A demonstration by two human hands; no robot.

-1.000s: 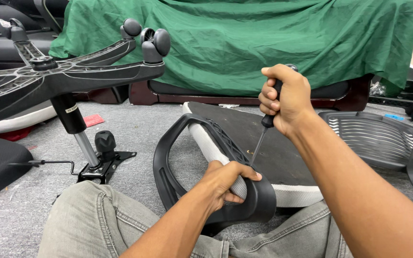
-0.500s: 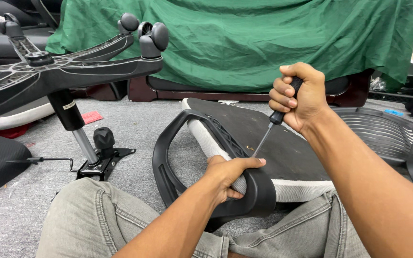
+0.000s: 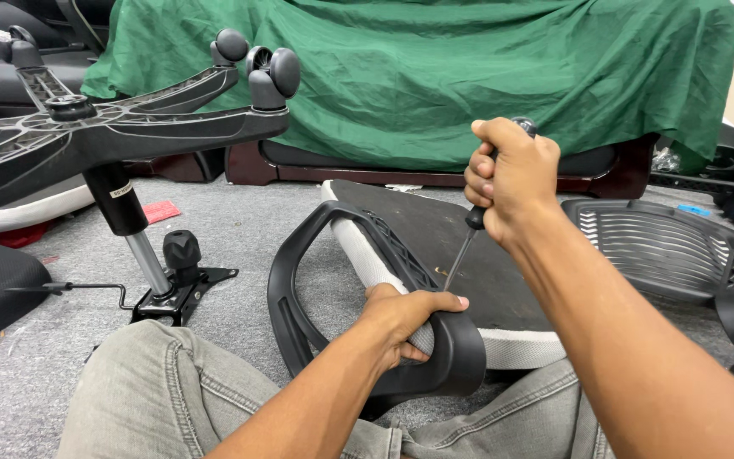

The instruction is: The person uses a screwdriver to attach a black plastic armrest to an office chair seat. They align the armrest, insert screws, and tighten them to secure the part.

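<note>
Grey carpeted floor (image 3: 239,229) lies open left of the black looped plastic armrest (image 3: 299,280); the upturned black wheeled chair base (image 3: 121,136) seemingly overhangs it.

Armrest (image 3: 299,280): black. Seat (image 3: 469,255): black underside, white mesh edge. Screwdriver (image 3: 469,229): black handle, silver shaft. Cloth (image 3: 435,76): green. Chair base (image 3: 112,136): black, silver column. Floor (image 3: 239,221): grey carpet. Trousers (image 3: 155,399): grey-green

armrest (image 3: 299,280): matt black plastic | screwdriver (image 3: 460,251): metal shaft | floor (image 3: 239,221): grey carpet
</note>
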